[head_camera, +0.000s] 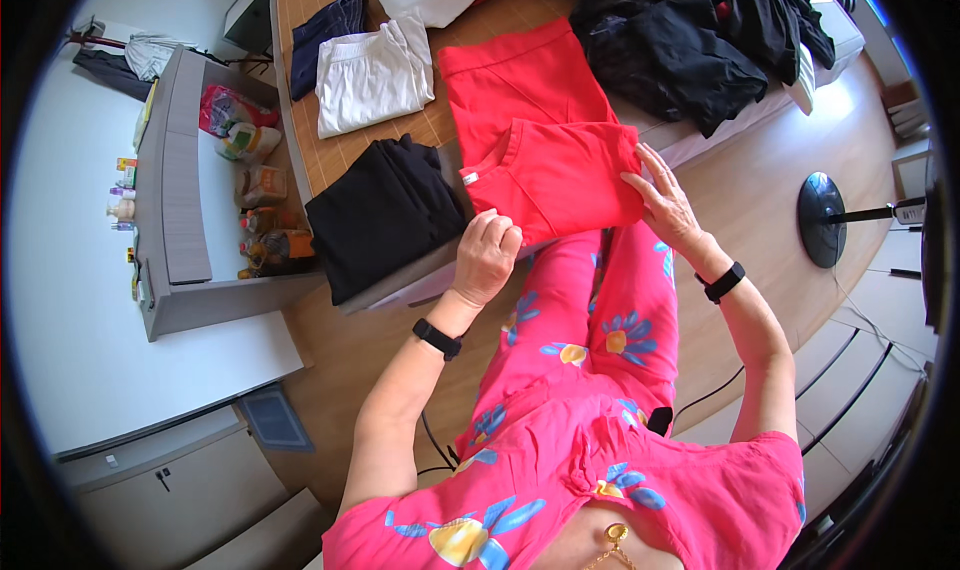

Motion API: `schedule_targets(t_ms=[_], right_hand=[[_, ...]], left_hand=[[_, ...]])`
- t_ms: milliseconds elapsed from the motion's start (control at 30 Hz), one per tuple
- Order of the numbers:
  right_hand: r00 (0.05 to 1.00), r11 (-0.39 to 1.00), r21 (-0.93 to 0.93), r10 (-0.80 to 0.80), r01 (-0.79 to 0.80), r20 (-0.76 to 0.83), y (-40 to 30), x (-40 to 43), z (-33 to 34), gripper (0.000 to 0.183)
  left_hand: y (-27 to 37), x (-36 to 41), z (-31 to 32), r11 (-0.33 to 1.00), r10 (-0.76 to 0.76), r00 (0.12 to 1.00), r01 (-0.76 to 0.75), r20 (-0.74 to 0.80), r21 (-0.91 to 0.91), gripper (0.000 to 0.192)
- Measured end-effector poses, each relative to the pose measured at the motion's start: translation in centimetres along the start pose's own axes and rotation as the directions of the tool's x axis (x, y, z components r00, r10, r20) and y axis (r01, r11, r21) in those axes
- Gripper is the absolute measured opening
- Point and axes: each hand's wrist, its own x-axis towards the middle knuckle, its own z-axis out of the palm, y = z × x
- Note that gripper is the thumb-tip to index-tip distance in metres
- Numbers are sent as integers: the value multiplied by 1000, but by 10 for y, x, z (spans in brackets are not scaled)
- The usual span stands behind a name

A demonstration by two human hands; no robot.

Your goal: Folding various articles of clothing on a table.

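A red knit top with a neckline and a small white label lies partly folded at the bed's near edge. Beneath and beyond it spreads a red garment with a wide waistband, perhaps trousers of the same set. My left hand pinches the top's near-left corner, its fingers curled in. At the right edge, my right hand rests its fingertips on the top's far corner, thumb and fingers apart. Folded black clothing sits just left of my left hand.
Folded white trousers and dark blue jeans lie on the woven mat. Black clothes are heaped at the far right. A grey cabinet with bottles stands left. On the floor to the right is a round black stand base.
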Motion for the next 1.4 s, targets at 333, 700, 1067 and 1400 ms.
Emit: schedule_targets(t_ms=[333,700,1067,1400], right_hand=[[697,406,766,713,-499,77,-16,11,22,60],[639,180,888,754,-423,151,-20,40,22,32],[685,221,875,712,-430,156,-46,19,-6,29],[644,157,793,684,-588,342,-36,11,0,32]], left_hand=[[8,0,-7,911,-394,899,356,-189,-208,70],[-15,1,22,377,-840,537,682,79,-627,50],[8,-27,0,187,-718,638,561,278,-806,25],[1,-48,6,349,-710,633,696,307,-628,26]])
